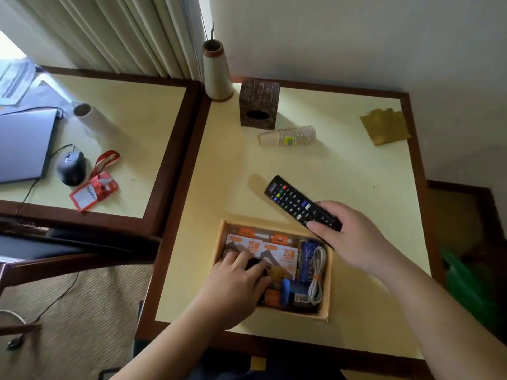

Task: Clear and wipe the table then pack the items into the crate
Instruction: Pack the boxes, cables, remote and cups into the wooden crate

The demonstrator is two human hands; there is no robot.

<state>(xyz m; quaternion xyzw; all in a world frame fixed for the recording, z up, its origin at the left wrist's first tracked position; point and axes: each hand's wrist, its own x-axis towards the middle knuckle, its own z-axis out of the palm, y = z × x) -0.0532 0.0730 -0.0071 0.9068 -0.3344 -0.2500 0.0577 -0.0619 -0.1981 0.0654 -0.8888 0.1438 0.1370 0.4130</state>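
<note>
Above crate (327, 283), black remote (297, 201), many-coloured buttons

The left hand (241, 281) is hiding a dark item beneath its fingers, while the right hand (354, 237) is covering the remote's (299, 201) near end.

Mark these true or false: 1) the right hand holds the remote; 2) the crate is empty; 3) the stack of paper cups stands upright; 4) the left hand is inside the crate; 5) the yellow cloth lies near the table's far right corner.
1) True: the right hand grips the TV remote by its near end.
2) False: the crate holds orange packets, a white cable and a blue item.
3) False: the stack of paper cups lies on its side.
4) True: the left hand reaches into the crate.
5) True: the yellow cloth lies there.
</note>
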